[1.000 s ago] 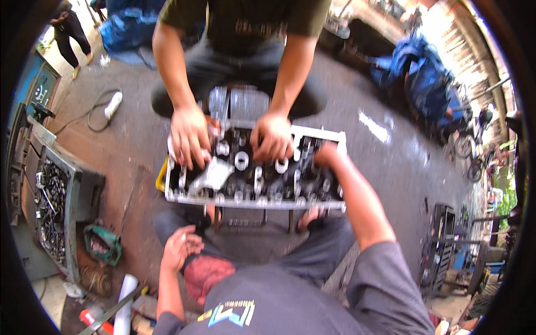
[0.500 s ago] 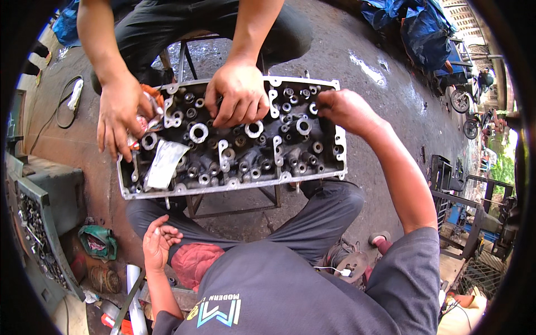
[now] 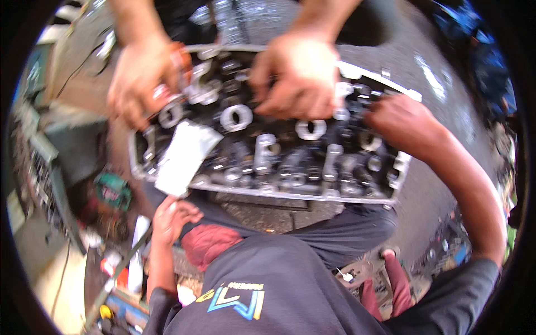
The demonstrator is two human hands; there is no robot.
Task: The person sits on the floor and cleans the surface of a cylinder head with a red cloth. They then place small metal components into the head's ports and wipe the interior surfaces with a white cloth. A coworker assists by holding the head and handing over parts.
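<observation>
A grey metal cylinder head [image 3: 262, 196], full of round ports and bolt bosses, lies across a stand over my lap. My right hand [image 3: 402, 123] is closed, its fingertips down inside the head's right end; what they grip, if anything, is hidden. My left hand [image 3: 172, 219] is below the near left edge, fingers loosely bent and apart, next to the lower end of a white flat packet [image 3: 187, 159] lying on the head. Opposite me, a co-worker's one hand [image 3: 304, 75] is curled over the middle, and the other [image 3: 142, 81] is beside an orange-and-white wrapper [image 3: 180, 61].
A red cloth [image 3: 209, 245] lies by my left thigh. At the left stand a grey metal bin [image 3: 72, 139] and a green container [image 3: 111, 190]. Blue tarpaulin [image 3: 491, 72] hangs at the far right. A person's red-clad leg [image 3: 396, 279] shows at lower right.
The view has shifted and blurred, with the cylinder head larger in it. My left hand has come closer to the head's near edge and the white packet. My right hand stays at the right end.
</observation>
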